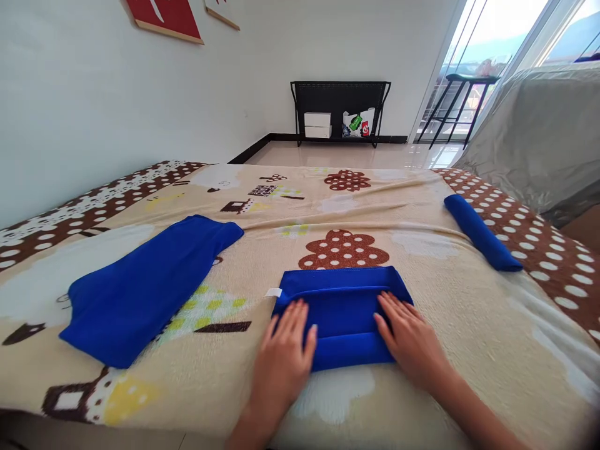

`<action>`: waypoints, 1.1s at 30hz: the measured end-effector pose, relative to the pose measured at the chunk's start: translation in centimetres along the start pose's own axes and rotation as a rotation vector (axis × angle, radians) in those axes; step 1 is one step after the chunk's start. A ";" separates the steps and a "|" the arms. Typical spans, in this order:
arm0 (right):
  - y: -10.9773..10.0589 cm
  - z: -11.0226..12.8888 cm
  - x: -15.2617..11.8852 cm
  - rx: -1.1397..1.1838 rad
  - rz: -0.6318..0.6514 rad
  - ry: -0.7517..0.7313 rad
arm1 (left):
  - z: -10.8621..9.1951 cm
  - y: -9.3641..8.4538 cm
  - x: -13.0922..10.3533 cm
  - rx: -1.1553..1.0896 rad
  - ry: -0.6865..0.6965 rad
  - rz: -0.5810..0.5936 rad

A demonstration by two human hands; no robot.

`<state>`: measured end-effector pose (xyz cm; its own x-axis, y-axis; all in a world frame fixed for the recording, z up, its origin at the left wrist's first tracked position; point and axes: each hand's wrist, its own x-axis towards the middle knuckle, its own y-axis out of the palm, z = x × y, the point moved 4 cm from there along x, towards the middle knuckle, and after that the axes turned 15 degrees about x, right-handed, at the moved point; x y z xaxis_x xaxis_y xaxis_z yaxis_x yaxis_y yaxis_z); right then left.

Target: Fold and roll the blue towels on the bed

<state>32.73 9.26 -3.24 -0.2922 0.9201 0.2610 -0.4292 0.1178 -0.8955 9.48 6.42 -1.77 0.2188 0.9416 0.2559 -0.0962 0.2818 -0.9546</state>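
Note:
A blue cloth, folded into a rough rectangle with creases running across it, lies on the patterned blanket in front of me. A small white tag sticks out at its left edge. My left hand rests flat on the cloth's left side, fingers extended. On its right side lies my right hand, fingers spread and pointing up and left. Further left, a second blue cloth is spread at a slant. A narrow blue roll lies near the right border.
The cream blanket has brown polka-dot borders. Beyond it stands a black rack with white boxes and a printed bag. A stool is by the window, and a covered object stands at the right.

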 end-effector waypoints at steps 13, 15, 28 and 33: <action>0.8 1.0 1.5 0.038 0.083 -0.025 | -0.8 0.0 1.9 -0.111 0.077 0.066; 0.0 -1.7 0.7 -0.054 -0.002 0.108 | 1.7 0.5 1.0 -0.048 -0.045 0.036; 0.9 -0.1 2.5 0.045 0.110 -0.034 | -1.1 0.1 3.0 -0.108 0.114 0.083; -0.2 -2.2 1.5 -0.052 -0.018 0.105 | 1.8 0.0 1.3 0.062 -0.162 0.014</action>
<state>34.23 11.46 -3.45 -0.1926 0.9514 0.2404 -0.3876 0.1513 -0.9093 8.01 7.96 -1.16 0.0584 0.9614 0.2690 -0.1586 0.2749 -0.9483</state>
